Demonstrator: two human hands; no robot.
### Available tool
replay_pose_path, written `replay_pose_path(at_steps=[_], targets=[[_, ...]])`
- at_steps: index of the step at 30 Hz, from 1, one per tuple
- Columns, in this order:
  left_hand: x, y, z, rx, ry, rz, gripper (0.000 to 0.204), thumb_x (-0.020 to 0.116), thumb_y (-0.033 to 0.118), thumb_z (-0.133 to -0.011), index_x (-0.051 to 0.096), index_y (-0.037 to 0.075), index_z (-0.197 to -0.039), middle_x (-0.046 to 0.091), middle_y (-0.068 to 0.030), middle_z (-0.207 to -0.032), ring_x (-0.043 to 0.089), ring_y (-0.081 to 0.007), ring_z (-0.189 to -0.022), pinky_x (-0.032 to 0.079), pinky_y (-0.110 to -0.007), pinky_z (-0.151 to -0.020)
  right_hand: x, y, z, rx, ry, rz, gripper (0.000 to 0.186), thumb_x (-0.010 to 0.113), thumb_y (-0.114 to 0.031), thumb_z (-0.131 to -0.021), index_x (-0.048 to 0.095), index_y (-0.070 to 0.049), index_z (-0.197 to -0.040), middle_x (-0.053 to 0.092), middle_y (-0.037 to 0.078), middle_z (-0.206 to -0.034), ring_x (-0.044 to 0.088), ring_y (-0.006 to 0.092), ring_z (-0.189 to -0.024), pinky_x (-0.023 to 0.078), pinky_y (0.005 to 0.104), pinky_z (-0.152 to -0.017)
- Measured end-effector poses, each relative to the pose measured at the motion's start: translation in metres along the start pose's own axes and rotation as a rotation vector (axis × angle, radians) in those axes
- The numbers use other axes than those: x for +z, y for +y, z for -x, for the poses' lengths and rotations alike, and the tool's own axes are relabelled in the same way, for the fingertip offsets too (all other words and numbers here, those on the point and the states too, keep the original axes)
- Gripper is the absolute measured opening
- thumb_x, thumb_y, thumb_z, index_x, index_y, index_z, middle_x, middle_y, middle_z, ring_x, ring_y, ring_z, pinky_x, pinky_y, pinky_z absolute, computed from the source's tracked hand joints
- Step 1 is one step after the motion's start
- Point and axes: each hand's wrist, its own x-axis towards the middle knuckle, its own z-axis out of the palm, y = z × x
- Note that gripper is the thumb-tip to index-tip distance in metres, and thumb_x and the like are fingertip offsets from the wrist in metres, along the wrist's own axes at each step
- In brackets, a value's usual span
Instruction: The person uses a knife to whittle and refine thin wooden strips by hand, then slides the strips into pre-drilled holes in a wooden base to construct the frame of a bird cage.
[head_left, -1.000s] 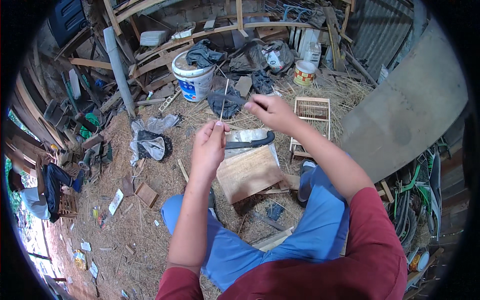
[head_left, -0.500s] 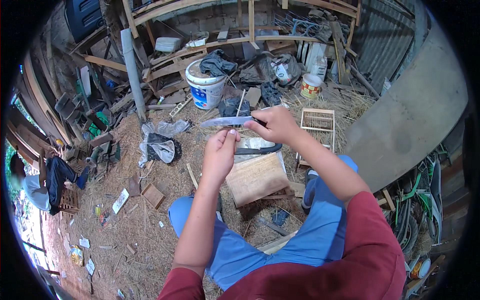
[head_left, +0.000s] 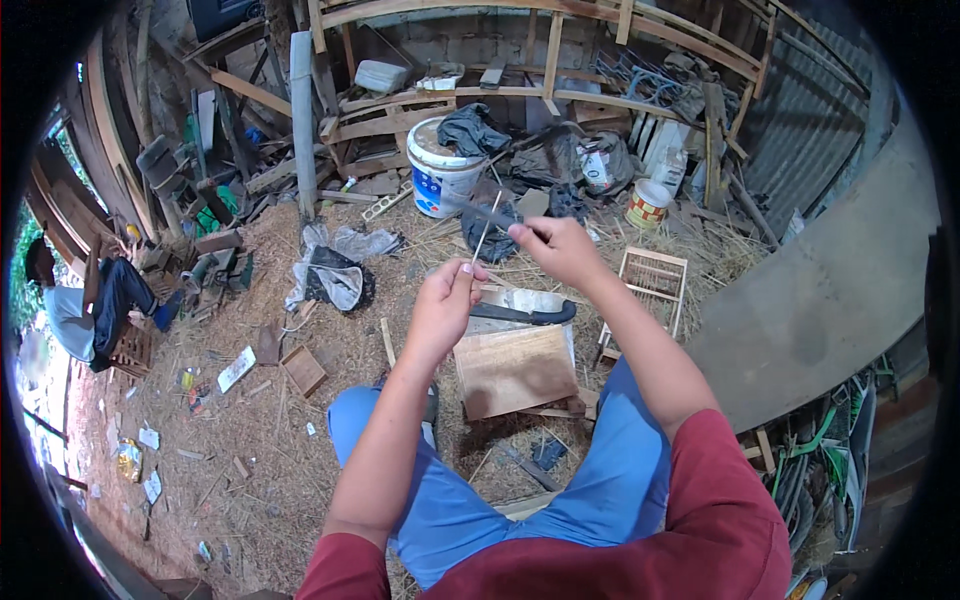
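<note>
Pinched in the fingers of my left hand [head_left: 444, 300] is a thin pale wooden stick [head_left: 489, 222], which points up and away from me. My right hand [head_left: 562, 252] grips a knife, its blade [head_left: 480, 209] slightly blurred and slanting up to the left across the stick; whether blade and stick touch, I cannot tell. Beyond my knees and below my hands lies a light wooden board [head_left: 515, 370]. A black curved bar [head_left: 525, 317] rests just behind that board. To its right, a small slatted wooden frame [head_left: 652, 292] stands on the straw-covered ground.
A white and blue bucket [head_left: 443, 180] with dark plastic on top stands ahead, a smaller yellow-red tub [head_left: 648, 205] to its right. A big grey sheet [head_left: 810, 290] leans at right. Another person [head_left: 85, 300] sits at far left. A small wooden box [head_left: 303, 371] lies on the ground.
The knife blade has swung from nearly level to a slant, its tip now higher and farther away. More of the stick shows above my left hand. The whole view has shifted slightly.
</note>
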Motion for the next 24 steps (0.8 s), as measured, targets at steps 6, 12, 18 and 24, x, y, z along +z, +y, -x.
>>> replay_pose_path(at_steps=[6, 12, 18, 24], targets=[[0.004, -0.001, 0.002, -0.115, 0.014, 0.086, 0.024, 0.045, 0.025, -0.109, 0.061, 0.008, -0.107, 0.047, 0.0069, -0.069, 0.032, -0.0019, -0.049, 0.026, -0.020, -0.043, 0.019, -0.004, 0.010, -0.260, -0.145, 0.136, 0.047, 0.058, -0.055, -0.095, 0.072, -0.012, -0.083, 0.064, 0.016, -0.066, 0.064, 0.0387, -0.064, 0.049, 0.0468, -0.058], [0.011, 0.003, 0.001, -0.201, -0.037, 0.213, 0.022, 0.048, 0.027, -0.108, 0.059, 0.008, -0.108, 0.045, 0.0079, -0.068, 0.031, -0.0008, -0.048, 0.022, -0.021, -0.041, 0.003, 0.017, 0.006, -0.177, -0.158, 0.181, 0.048, 0.057, -0.058, -0.094, 0.072, -0.014, -0.082, 0.065, 0.015, -0.065, 0.066, 0.0379, -0.066, 0.050, 0.0467, -0.059], [0.030, 0.008, 0.005, -0.170, -0.022, 0.161, 0.021, 0.051, 0.028, -0.107, 0.058, 0.009, -0.108, 0.044, 0.0083, -0.067, 0.030, -0.0003, -0.047, 0.020, -0.020, -0.041, -0.017, 0.024, 0.004, -0.136, -0.119, 0.227, 0.053, 0.057, -0.062, -0.092, 0.071, -0.013, -0.076, 0.064, 0.015, -0.063, 0.065, 0.0383, -0.060, 0.050, 0.0485, -0.055], [0.046, 0.007, -0.001, -0.260, -0.046, 0.180, 0.020, 0.051, 0.028, -0.108, 0.058, 0.009, -0.108, 0.041, 0.0084, -0.064, 0.030, -0.0005, -0.046, 0.020, -0.020, -0.040, -0.026, 0.035, 0.011, -0.220, -0.058, 0.253, 0.052, 0.059, -0.057, -0.094, 0.068, -0.011, -0.070, 0.061, 0.015, -0.059, 0.063, 0.0375, -0.057, 0.047, 0.0469, -0.052]])
